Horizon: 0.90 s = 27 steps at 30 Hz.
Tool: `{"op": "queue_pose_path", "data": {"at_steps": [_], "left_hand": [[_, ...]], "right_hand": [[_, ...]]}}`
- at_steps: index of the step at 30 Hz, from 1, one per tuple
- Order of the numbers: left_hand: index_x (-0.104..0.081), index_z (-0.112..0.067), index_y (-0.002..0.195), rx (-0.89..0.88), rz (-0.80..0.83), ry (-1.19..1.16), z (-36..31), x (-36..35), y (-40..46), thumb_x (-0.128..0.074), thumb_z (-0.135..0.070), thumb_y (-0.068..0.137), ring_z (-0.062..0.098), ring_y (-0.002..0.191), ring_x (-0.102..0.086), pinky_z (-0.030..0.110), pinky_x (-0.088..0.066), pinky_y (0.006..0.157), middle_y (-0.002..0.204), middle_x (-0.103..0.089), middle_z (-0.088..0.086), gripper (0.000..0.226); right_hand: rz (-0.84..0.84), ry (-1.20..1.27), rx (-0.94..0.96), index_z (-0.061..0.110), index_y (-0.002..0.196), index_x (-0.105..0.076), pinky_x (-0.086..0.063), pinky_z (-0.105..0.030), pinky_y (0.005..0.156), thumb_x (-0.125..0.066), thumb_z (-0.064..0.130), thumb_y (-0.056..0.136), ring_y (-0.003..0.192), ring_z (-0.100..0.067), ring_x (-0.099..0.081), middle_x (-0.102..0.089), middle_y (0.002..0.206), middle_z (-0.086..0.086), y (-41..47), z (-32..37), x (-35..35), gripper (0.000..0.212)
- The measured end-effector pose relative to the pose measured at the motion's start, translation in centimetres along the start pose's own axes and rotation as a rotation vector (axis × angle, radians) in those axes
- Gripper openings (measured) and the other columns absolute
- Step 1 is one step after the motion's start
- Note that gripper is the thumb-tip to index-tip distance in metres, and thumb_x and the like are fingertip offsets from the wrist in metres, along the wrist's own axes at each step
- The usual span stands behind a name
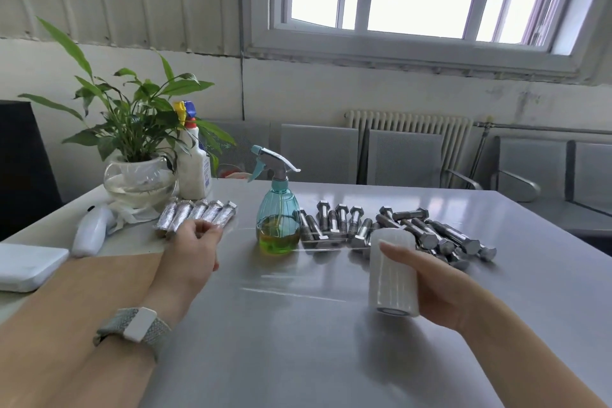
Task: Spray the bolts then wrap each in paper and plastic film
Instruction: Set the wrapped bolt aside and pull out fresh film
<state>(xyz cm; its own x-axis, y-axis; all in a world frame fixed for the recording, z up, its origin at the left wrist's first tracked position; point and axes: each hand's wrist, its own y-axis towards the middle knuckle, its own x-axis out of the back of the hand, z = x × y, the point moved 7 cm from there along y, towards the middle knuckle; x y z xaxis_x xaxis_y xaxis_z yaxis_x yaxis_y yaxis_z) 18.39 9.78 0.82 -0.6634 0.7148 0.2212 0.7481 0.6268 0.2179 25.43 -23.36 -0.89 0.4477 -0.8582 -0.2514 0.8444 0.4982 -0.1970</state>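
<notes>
My right hand (440,288) grips a roll of plastic film (392,275) held upright just above the steel table (331,358). A clear sheet of film (298,262) stretches left from the roll to my left hand (193,252), whose curled fingers pinch its end beside a row of several wrapped bolts (198,214). A teal spray bottle (278,219) with yellow-green liquid stands between my hands, further back. Several bare steel bolts (414,230) lie in a pile behind the roll. A sheet of brown paper (99,278) lies under my left forearm.
A potted plant in a glass bowl (139,179) and a white bottle (193,169) stand at the back left. A white handheld device (92,232) and a white flat pad (26,265) lie at the left edge. Metal chairs (404,159) stand beyond the table.
</notes>
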Motion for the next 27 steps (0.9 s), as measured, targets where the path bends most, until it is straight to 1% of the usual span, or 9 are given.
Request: {"op": "queue_pose_path", "data": {"at_steps": [2, 5, 8, 11, 14, 18, 21, 24, 27], "left_hand": [[-0.055, -0.016, 0.082, -0.062, -0.025, 0.136, -1.0, 0.7, -0.1, -0.056, -0.026, 0.095, 0.005, 0.039, -0.052, 0.029, -0.034, 0.05, 0.044, -0.054, -0.005, 0.016], [-0.05, -0.021, 0.081, -0.123, -0.013, 0.336, -1.3, 1.3, -0.6, -0.054, -0.03, 0.095, 0.027, 0.073, -0.059, 0.036, -0.042, 0.066, 0.07, -0.06, -0.001, 0.017], [-0.042, -0.025, 0.088, -0.18, 0.022, 0.568, -0.3, 1.3, -1.9, -0.046, -0.035, 0.098, 0.034, 0.084, -0.058, 0.037, -0.042, 0.071, 0.082, -0.057, 0.003, 0.014], [-0.038, -0.027, 0.091, -0.207, 0.056, 0.672, 0.1, 1.6, -3.1, -0.04, -0.037, 0.1, 0.035, 0.086, -0.062, 0.038, -0.044, 0.069, 0.084, -0.059, 0.004, 0.014], [-0.035, -0.025, 0.095, -0.263, 0.034, 0.884, -0.2, 1.9, -4.1, -0.031, -0.039, 0.101, 0.032, 0.087, -0.067, 0.037, -0.044, 0.066, 0.083, -0.063, 0.001, 0.016], [-0.034, -0.022, 0.109, -0.415, 0.082, 1.25, 0.2, 0.2, -5.7, -0.023, -0.037, 0.102, 0.02, 0.09, -0.071, 0.032, -0.048, 0.066, 0.091, -0.07, -0.003, 0.019], [-0.04, -0.021, 0.11, -0.45, 0.049, 1.266, 0.4, 0.0, -6.1, -0.029, -0.034, 0.101, 0.021, 0.087, -0.072, 0.032, -0.049, 0.064, 0.092, -0.07, -0.001, 0.019], [-0.054, -0.01, 0.095, -0.497, -0.006, 1.16, 0.0, 0.1, -6.5, -0.062, -0.022, 0.089, 0.032, 0.061, -0.07, 0.034, -0.045, 0.048, 0.08, -0.065, 0.01, 0.015], [-0.057, -0.004, 0.074, -0.522, -0.013, 1.137, -0.1, -0.3, -6.7, -0.083, -0.006, 0.065, 0.034, 0.041, -0.059, 0.033, -0.042, 0.038, 0.062, -0.056, 0.019, 0.027]], "right_hand": [[-0.029, -0.049, 0.015, 0.003, 0.112, -0.064, -0.06, -0.046, 0.069, -0.1, 0.028, 0.039, 0.085, -0.033, -0.071, -0.07, 0.094, -0.02, -0.2, 0.1, 0.5, 0.085], [-0.074, -0.153, 0.004, 0.0, 0.108, -0.064, -0.059, -0.042, 0.066, -0.101, 0.037, 0.029, 0.079, -0.035, -0.071, -0.071, 0.089, -0.021, -0.9, -0.1, 0.9, 0.095], [-0.088, -0.229, -0.064, 0.006, 0.108, -0.069, -0.059, -0.039, 0.067, -0.094, 0.044, 0.044, 0.08, -0.032, -0.072, -0.073, 0.092, -0.018, -2.0, -0.2, 1.7, 0.078], [-0.041, -0.244, -0.145, 0.008, 0.115, -0.069, -0.058, -0.042, 0.075, -0.078, 0.032, 0.067, 0.087, -0.031, -0.071, -0.072, 0.105, -0.02, -3.4, -0.3, 2.4, 0.055], [-0.132, -0.374, -0.129, 0.005, 0.11, -0.07, -0.054, -0.049, 0.089, -0.092, 0.044, 0.044, 0.085, -0.031, -0.071, -0.073, 0.1, -0.018, -4.3, -0.2, 3.5, 0.08], [-0.182, -0.461, -0.061, 0.009, 0.109, -0.068, -0.059, -0.047, 0.085, -0.096, 0.05, 0.026, 0.089, -0.03, -0.073, -0.074, 0.097, -0.016, -5.1, 0.3, 3.9, 0.096], [-0.242, -0.596, -0.023, 0.016, 0.106, -0.069, -0.06, -0.039, 0.076, -0.089, 0.062, 0.036, 0.083, -0.024, -0.074, -0.076, 0.091, -0.008, -5.4, 0.7, 4.1, 0.087], [-0.363, -0.737, 0.045, 0.014, 0.101, -0.07, -0.052, -0.029, 0.064, -0.069, 0.087, 0.044, 0.068, -0.015, -0.066, -0.071, 0.078, -0.002, -5.3, 1.3, 4.8, 0.093], [-0.501, -0.898, 0.016, 0.014, 0.134, -0.054, -0.042, -0.034, 0.092, -0.036, 0.086, 0.071, 0.109, -0.017, -0.055, -0.058, 0.122, 0.001, -4.9, 1.6, 6.9, 0.097]]}}
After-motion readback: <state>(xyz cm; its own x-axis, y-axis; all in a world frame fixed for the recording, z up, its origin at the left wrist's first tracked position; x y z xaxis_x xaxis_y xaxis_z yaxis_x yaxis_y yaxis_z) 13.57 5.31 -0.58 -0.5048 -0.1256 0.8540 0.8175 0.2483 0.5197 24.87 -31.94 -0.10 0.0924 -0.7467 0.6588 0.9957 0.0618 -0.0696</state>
